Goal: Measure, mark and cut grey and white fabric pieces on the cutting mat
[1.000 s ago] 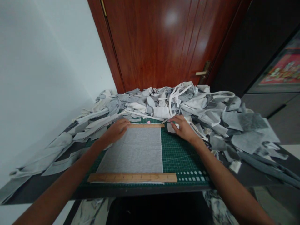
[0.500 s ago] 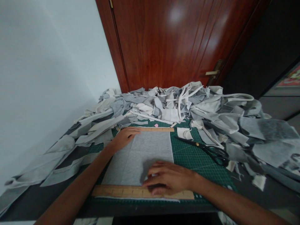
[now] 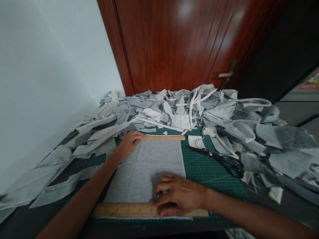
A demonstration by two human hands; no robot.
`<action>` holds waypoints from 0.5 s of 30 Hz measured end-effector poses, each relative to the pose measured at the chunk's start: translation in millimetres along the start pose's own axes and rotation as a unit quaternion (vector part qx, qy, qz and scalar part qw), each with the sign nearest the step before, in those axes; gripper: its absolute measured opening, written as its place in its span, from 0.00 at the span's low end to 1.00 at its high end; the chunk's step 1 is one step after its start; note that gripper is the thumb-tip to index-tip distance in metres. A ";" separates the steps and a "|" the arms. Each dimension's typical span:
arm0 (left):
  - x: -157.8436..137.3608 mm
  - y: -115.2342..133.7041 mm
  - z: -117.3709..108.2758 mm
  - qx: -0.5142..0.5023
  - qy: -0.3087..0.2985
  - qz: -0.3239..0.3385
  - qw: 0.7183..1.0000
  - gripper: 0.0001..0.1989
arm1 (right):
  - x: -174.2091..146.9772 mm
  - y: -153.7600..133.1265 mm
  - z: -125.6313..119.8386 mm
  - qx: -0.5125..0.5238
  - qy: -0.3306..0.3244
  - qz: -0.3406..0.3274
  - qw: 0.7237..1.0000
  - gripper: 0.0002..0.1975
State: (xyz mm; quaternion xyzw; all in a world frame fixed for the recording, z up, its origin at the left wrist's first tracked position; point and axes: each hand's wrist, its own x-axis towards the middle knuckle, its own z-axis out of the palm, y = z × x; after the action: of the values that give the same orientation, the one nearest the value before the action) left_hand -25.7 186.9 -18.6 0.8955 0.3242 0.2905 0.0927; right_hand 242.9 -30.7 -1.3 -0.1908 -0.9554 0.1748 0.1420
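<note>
A rectangle of light grey cloth (image 3: pixel 147 166) lies flat on a green cutting mat (image 3: pixel 204 172). Across its far edge runs a thin wooden ruler (image 3: pixel 164 137); my left hand (image 3: pixel 131 143) has its fingers closed on that ruler's left end. A wider wooden ruler (image 3: pixel 124 209) lies over the cloth's near edge, a thin strip of the cloth showing below it. My right hand (image 3: pixel 180 195) is arched over this near ruler, thumb and forefinger on it, the other fingers bent above the cloth. Black-handled scissors (image 3: pixel 219 158) rest on the mat to the right.
Grey and off-white cloth scraps (image 3: pixel 179 103) are heaped along the back and both sides of the table. A small pink piece (image 3: pixel 165 133) lies beyond the far ruler. Behind stands a brown wooden door (image 3: pixel 174 46); a white wall (image 3: pixel 50 66) is at the left.
The view has shifted slightly, so the near ruler appears a little lower and my left hand a little further left. Both hands stay at their rulers.
</note>
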 end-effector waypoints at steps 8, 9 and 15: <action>8.6 1.0 0.5 0.005 -0.008 -0.023 1.000 0.24 | 0.3 7.3 5.9 -0.008 -0.007 -0.018 1.000 0.33; 10.3 0.4 0.2 0.006 -0.011 -0.020 1.000 0.25 | -0.2 7.6 6.8 -0.012 -0.007 -0.016 1.000 0.33; 16.0 -1.6 0.2 0.004 -0.022 0.001 1.000 0.25 | -3.2 9.7 7.8 -0.014 -0.021 -0.012 1.000 0.30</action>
State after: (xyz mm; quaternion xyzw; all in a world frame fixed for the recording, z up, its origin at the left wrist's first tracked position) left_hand -16.6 198.3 -12.0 0.9022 0.3225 0.2697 0.0963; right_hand 246.1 -25.8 -12.7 -0.1777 -0.9628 0.1632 0.1215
